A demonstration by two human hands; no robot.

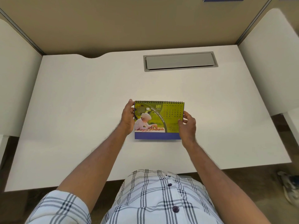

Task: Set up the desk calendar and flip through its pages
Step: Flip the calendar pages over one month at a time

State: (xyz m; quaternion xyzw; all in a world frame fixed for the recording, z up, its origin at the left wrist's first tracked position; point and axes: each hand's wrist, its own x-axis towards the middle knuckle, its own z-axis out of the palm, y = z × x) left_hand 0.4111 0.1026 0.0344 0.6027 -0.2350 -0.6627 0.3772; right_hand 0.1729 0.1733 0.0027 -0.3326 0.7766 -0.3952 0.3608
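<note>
My left hand (127,118) grips the calendar's (159,120) left edge, fingers curled behind it — my right hand (187,125) pinches the right edge, thumb in front, both forearms outstretched.

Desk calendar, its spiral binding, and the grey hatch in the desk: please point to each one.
desk calendar (159,118), head view, middle of the May page
spiral binding (159,102), head view, top edge
grey hatch (179,60), head view, lid centre

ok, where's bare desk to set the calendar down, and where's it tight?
Bare patches: the desk left of the left hand, up to the left partition; the strip between the calendar and the cable tray; the stretch right of the right hand. Crowded only at centre, where both hands flank the calendar.
</note>
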